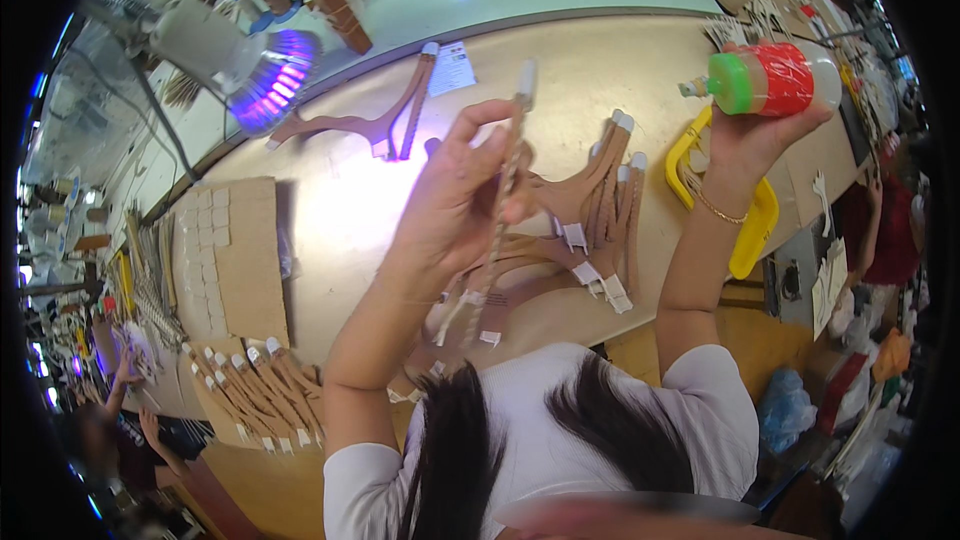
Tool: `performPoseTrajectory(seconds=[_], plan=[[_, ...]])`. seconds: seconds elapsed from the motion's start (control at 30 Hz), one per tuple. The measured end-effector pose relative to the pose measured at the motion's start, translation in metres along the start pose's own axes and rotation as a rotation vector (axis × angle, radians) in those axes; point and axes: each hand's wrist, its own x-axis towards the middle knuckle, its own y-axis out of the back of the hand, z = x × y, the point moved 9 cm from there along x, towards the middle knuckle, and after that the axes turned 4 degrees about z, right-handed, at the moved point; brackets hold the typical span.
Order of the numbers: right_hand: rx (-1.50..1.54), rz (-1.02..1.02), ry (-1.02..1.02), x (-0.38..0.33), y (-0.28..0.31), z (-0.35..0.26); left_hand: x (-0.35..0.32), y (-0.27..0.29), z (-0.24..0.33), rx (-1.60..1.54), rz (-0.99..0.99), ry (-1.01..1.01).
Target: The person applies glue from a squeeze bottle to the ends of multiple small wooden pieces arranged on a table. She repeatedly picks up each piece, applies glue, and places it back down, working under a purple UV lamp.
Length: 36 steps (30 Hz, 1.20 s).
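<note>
My left hand [452, 190] is raised over the middle of the table, its fingers closed around a thin braided tan strap [495, 245]. The strap stands nearly upright, with a whitish tip at its top. Off to the right, my right hand [755, 145] grips a squeeze bottle [785, 80] with a green cap and a red wrap. The bottle lies on its side in the hand, its nozzle pointing left. Below and beyond the left hand, several brown leather straps [575, 195] with white-covered ends and white tags lie on the table.
A yellow tray [762, 230] sits under my right forearm. One forked brown strap [350, 130] lies farther back by a paper slip [452, 70]. At left are a lit lamp [270, 80], cardboard [255, 260] and a row of straps [255, 390]. People work at both edges.
</note>
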Motion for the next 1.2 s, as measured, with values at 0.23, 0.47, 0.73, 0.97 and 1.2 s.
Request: performPoseTrajectory(seconds=[0.23, 0.47, 0.73, 0.97, 1.2], plan=[[-0.012, -0.051, -0.090, -0.014, -0.016, 0.022, -0.030, 0.125, 0.058, -0.171, 0.292, 0.098], [-0.015, -0.092, -0.206, -0.031, -0.032, 0.047, -0.015, 0.188, 0.062, -0.178, 0.300, 0.046], [-0.047, -0.119, -0.274, -0.035, -0.037, 0.079, 0.015, 0.191, 0.065, -0.026, 0.340, 0.106], [-0.048, -0.149, -0.303, -0.036, -0.039, 0.102, 0.003, 0.171, 0.071, 0.074, 0.358, 0.119], [-0.049, -0.171, -0.320, -0.042, -0.042, 0.111, -0.016, 0.168, 0.074, 0.150, 0.374, 0.153]])
